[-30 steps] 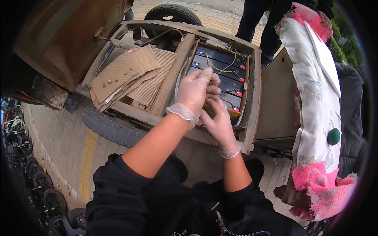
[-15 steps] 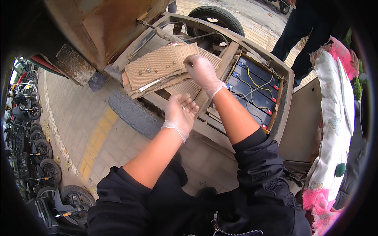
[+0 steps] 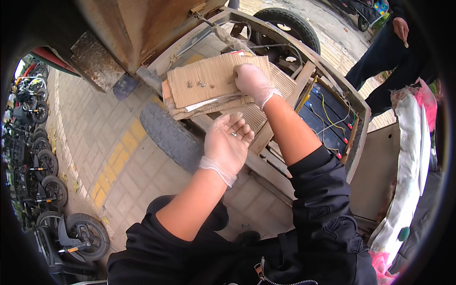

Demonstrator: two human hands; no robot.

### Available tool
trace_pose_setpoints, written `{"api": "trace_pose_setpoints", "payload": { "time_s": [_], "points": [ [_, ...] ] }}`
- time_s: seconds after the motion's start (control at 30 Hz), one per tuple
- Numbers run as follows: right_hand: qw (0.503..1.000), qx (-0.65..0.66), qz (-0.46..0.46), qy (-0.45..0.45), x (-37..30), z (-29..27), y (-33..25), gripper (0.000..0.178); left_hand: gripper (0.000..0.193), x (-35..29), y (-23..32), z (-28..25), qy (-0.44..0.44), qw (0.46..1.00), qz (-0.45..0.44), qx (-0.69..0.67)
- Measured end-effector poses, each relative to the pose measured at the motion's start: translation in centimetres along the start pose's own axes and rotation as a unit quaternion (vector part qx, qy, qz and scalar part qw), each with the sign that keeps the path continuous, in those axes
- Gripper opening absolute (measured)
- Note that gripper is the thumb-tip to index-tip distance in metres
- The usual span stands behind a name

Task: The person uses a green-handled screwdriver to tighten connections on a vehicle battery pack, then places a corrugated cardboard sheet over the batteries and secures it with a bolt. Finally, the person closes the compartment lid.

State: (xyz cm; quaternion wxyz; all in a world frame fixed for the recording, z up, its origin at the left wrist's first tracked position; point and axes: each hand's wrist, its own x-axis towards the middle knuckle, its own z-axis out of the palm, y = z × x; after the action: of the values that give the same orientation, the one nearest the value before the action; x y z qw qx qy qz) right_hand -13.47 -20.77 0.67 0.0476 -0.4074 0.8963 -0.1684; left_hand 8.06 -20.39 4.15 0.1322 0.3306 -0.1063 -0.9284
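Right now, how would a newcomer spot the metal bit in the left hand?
Find the corrugated cardboard on the open vehicle frame. Just below it in view, the gloved left hand faces palm up, silvery bit by its curled fingers. Unlike the small parts on the cardboard, it sits in a hand.

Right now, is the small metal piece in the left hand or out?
In: the small metal piece lies on the upturned left hand, uncovered.

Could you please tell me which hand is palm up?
The left hand, with a small metal piece in it; the right hand shows its back, over the cardboard.
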Motion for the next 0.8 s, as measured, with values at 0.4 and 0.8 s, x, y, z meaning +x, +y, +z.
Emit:
{"api": "trace_pose_setpoints", "payload": {
  "time_s": [0.4,0.8],
  "points": [
    [0.975,0.212,-0.071,-0.009,-2.7,-3.4,-2.2,0.027,0.04,6.5,4.9,1.8,0.108,0.991,0.054,-0.054],
    [0.972,0.223,-0.065,-0.045,-0.7,-1.6,-4.4,0.02,0.031,7.5,7.1,0.3,0.125,0.989,0.067,-0.051]
  ]
}}
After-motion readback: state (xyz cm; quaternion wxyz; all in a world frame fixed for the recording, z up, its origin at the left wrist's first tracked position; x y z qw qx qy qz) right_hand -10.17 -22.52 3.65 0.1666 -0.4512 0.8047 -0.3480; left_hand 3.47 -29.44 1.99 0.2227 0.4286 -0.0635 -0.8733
